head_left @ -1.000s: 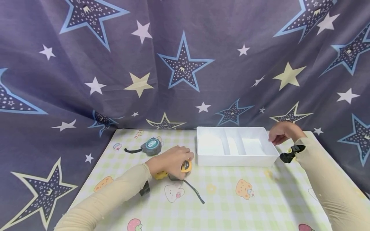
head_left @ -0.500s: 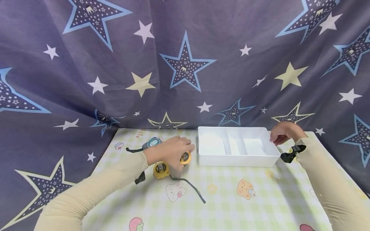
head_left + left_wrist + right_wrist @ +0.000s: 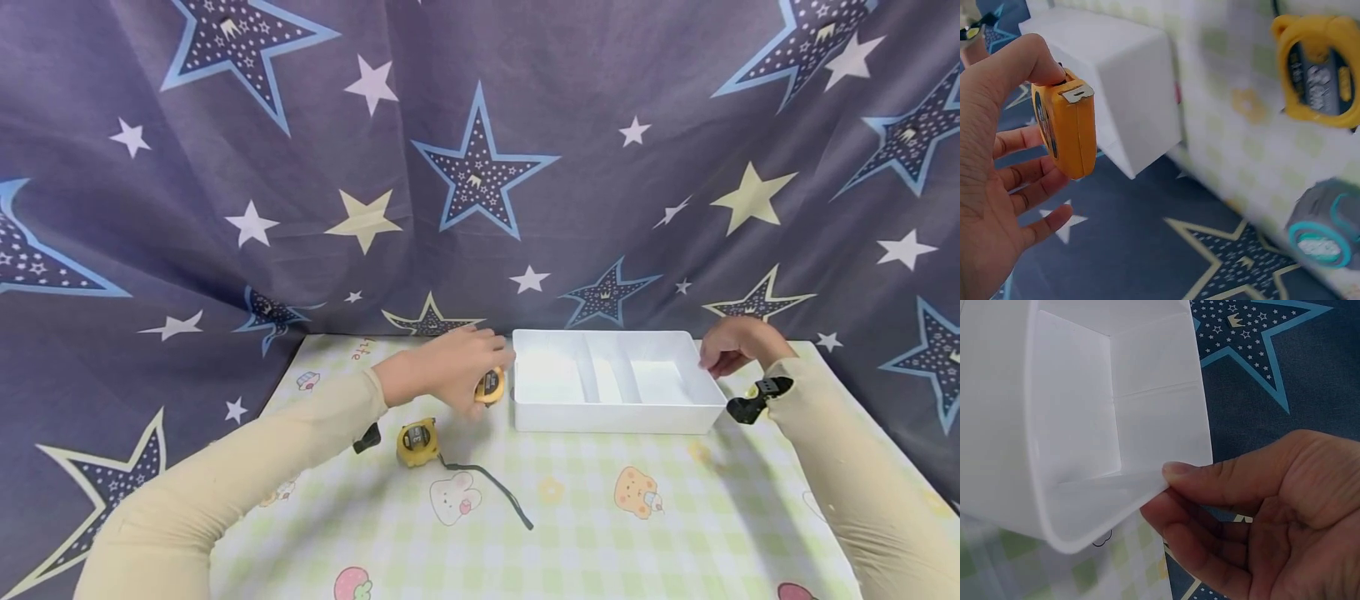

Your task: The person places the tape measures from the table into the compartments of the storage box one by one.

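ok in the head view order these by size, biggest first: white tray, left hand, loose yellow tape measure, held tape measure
1. white tray
2. left hand
Then, unranked: loose yellow tape measure and held tape measure; the hand partly hides the held one.

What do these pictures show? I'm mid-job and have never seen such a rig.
There's no machine: a person works bare-handed. The wide pictures are taken from the head, the close ones from each wrist. The left hand grips a rounded orange-yellow tape measure; the right hand pinches a white, rectangular, divided plastic box by one end. The box stands on green-and-white checked cloth, along with a rounded yellow tape measure and, in the left-wrist view, a grey-and-teal tape measure.
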The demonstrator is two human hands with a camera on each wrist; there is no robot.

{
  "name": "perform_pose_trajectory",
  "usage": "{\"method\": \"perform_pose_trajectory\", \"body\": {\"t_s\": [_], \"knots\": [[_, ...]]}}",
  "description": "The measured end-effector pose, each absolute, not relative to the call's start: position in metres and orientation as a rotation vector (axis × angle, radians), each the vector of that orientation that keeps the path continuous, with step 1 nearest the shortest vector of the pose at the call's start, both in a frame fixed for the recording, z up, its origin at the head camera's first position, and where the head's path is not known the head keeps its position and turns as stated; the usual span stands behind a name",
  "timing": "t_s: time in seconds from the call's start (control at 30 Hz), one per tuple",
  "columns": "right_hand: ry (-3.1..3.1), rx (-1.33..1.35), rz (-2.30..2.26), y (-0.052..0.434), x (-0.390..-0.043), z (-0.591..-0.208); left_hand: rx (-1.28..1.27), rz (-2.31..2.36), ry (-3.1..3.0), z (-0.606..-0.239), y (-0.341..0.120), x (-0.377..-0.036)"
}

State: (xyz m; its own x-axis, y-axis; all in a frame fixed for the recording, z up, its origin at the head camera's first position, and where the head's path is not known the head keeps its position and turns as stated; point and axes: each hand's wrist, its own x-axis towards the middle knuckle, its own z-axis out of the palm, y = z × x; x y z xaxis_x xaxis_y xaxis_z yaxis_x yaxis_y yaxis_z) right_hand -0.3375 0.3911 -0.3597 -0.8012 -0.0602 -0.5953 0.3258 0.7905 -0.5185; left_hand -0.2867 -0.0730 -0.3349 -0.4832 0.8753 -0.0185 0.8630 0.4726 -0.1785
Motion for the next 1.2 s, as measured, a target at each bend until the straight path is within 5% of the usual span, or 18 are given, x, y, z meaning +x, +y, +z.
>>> {"method": "perform_pose_trajectory", "body": {"t_s": [0.6,1.2], "knots": [[2.379,0.213,-0.809,0.39,-0.339,-0.36,-1.534,0.311,-2.538,-0.256,-0.028,-0.299],[2.379,0.244,-0.773,0.387,-0.341,-0.362,-1.588,0.269,-2.503,-0.269,0.011,-0.312]]}}
